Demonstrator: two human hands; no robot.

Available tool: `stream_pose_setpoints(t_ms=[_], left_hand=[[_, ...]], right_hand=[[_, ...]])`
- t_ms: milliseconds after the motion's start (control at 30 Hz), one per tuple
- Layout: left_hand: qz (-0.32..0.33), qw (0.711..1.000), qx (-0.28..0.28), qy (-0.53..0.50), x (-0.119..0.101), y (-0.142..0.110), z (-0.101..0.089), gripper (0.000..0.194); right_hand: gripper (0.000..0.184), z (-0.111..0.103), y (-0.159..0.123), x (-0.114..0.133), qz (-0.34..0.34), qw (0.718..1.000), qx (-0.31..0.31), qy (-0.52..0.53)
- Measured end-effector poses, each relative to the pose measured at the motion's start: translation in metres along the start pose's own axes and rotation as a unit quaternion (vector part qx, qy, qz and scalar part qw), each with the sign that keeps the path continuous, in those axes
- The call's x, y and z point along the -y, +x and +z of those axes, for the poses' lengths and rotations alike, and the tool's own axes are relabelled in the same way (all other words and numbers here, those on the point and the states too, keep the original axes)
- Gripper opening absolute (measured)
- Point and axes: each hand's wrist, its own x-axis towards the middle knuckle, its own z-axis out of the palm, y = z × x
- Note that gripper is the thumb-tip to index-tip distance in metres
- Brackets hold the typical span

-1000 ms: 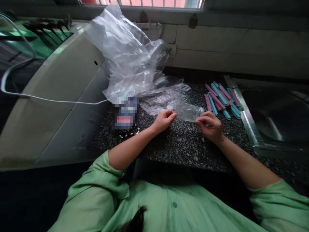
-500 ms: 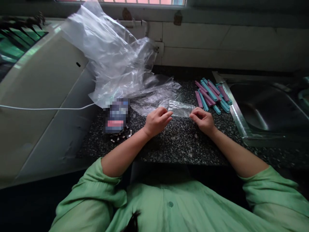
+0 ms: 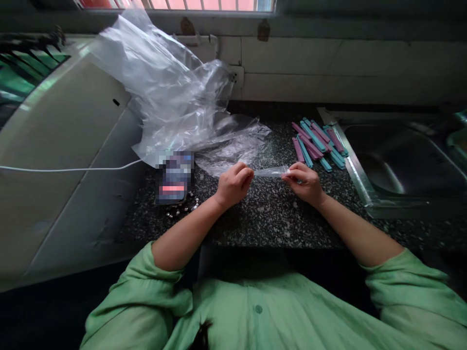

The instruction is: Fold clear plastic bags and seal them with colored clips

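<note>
A small clear plastic bag (image 3: 269,172) is stretched between my hands above the dark speckled counter (image 3: 262,218), looking narrow and gathered. Its left end is pinched in my left hand (image 3: 235,183), fingers curled closed. My right hand (image 3: 305,183) grips the other end between thumb and fingertips. Just behind my left hand lies a crumpled clear plastic sheet (image 3: 233,146). Beyond my right hand is a loose pile of pink and blue bag clips (image 3: 315,141).
A phone (image 3: 173,182) with a blurred screen lies on the left, with small shiny beads (image 3: 178,210) beside it. Large plastic bags (image 3: 175,87) lean at the back left by a white cable (image 3: 73,169). A steel sink (image 3: 386,165) is at right.
The small bag was spread flat and wide; now it is folded into a narrow strip. My left fingers have closed tighter around its end. The view has shifted slightly.
</note>
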Motion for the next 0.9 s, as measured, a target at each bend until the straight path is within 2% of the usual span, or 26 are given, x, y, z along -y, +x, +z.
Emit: stream_pose_setpoints(t_ms=[167, 300, 433, 500, 600, 733, 900], left_hand=[[-0.011, 1.0, 0.007, -0.026, 0.001, 0.001, -0.002, 0.013], [0.015, 0.999, 0.032, 0.008, -0.001, 0.002, -0.002, 0.015], [0.061, 0.996, 0.048, 0.04, -0.011, 0.001, 0.001, 0.018], [0.075, 0.996, 0.047, 0.031, -0.015, 0.001, 0.001, 0.018], [0.059, 0.997, 0.045, -0.012, -0.014, 0.0, 0.002, 0.015], [0.005, 0.997, 0.052, -0.058, 0.0, 0.001, 0.002, 0.03], [-0.023, 0.99, 0.06, -0.123, 0.008, 0.003, 0.005, 0.02]], right_hand=[[0.013, -0.004, -0.001, -0.001, -0.019, 0.999, -0.014, -0.034], [0.019, -0.008, 0.0, 0.005, -0.029, 0.991, -0.054, -0.118], [0.02, 0.0, 0.002, 0.022, -0.084, 0.979, -0.004, -0.184], [0.013, 0.006, 0.003, 0.028, -0.102, 0.977, 0.014, -0.188], [0.008, 0.01, 0.004, 0.03, -0.102, 0.978, 0.02, -0.183], [0.009, 0.004, 0.003, 0.026, -0.071, 0.987, -0.013, -0.14], [0.007, -0.001, 0.004, 0.025, -0.051, 0.994, -0.05, -0.081]])
